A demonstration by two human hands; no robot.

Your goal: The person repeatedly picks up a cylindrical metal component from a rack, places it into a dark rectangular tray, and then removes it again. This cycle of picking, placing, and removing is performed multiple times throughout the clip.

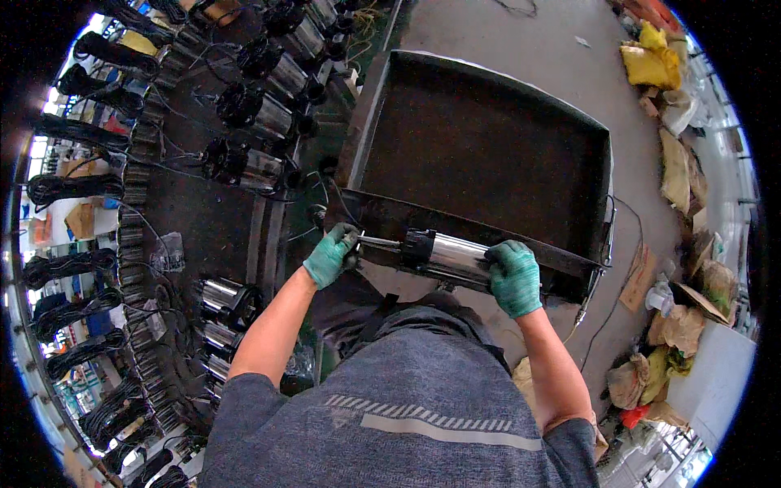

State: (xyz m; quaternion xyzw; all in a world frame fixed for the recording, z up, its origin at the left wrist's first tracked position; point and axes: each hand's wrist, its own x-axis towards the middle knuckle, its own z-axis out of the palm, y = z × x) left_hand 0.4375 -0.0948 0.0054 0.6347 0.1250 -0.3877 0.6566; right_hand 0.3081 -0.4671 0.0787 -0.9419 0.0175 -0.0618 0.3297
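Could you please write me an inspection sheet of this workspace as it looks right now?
Surface: large dark rectangular metal tray, its inside bare.
Job's things: shiny steel cylindrical pump body with black collar, held level over the tray's near rim.
Clutter: crumpled yellow and brown bags and cardboard scraps along the right floor.
Grippers: left hand in a green glove grips the thin shaft end; right hand, gloved too, clasps the steel body.
Cables: coiled black cords on the left; thin wire hanging off the tray's right corner.
Surroundings: rows of similar steel pump units on a dark rack, left; grey concrete floor.
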